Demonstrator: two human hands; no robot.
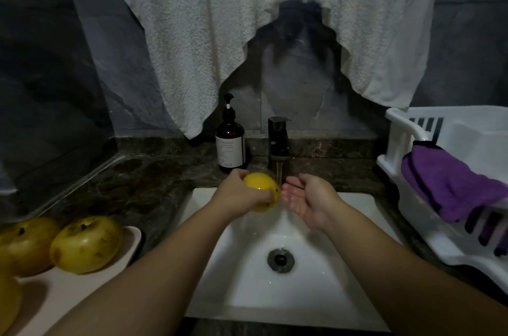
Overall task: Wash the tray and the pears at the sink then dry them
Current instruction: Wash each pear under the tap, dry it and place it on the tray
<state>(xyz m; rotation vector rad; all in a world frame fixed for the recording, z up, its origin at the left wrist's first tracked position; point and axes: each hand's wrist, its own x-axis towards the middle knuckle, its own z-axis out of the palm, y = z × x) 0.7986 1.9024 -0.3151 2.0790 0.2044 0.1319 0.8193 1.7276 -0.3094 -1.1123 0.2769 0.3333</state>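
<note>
**One pear under the tap, the rest waiting on the tray**

Dark marbled stone worktop (154,187) runs round a white rectangular sink (343,294), and water is streaming from the squat black tap (279,140) at the sink's back edge. Left hand (242,194) is out over the basin, fingers and thumb curled round a bright yellow pear (261,184), holding it just left of the stream, right at the back of the sink. Right hand (308,198) sits just across the water from it, palm up and cupped, fingers loosely spread, wet and shining, gripping nothing. The two hands are near each other but apart, the falling water between them.

Over at the worktop's front left corner lies the pale pink flat tray (82,289), and on it two dull yellow-green speckled pears (86,243) side by side, touching, with a third fruit just peeking in at the picture's left edge. At the back edge, just left of the tap, stands a brown glass pump bottle with a white label (230,143). On the right end of the worktop sits a white plastic dish rack (395,140), a purple cloth (450,184) draped over its near rail. White towelling cloth (247,19) hangs across the wall behind.
</note>
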